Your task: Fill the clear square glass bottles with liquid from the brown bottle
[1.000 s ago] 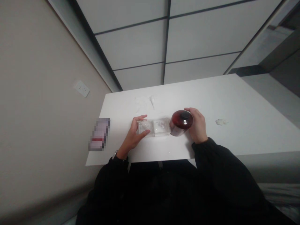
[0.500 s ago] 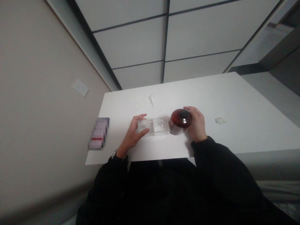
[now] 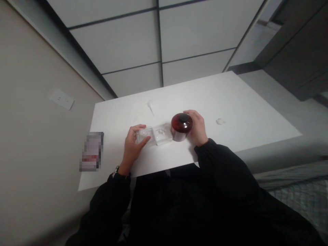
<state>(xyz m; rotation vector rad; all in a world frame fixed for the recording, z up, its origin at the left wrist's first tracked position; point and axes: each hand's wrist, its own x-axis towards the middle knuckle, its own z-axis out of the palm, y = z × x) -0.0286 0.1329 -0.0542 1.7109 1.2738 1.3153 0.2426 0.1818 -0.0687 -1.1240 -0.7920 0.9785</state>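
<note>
A dark red bottle (image 3: 180,125) with a black cap stands on the white table (image 3: 230,102). My right hand (image 3: 197,128) is wrapped round its right side. Left of the bottle, touching it, lies a clear plastic box (image 3: 156,135) with two round compartments. My left hand (image 3: 133,147) grips the left end of that box, thumb on the near side and fingers curled over the far edge. Both sleeves are black, and a watch shows at the left wrist.
A blurred, pixelated flat item (image 3: 91,151) lies at the table's left edge. A small white crumpled scrap (image 3: 220,121) lies right of the bottle, and a white smear or wrapper (image 3: 151,106) lies behind the box. A wall with a socket plate (image 3: 61,99) is on the left.
The view has shifted, so everything sits further left and lower in the picture. Both hands keep the same hold on the box and the bottle.
</note>
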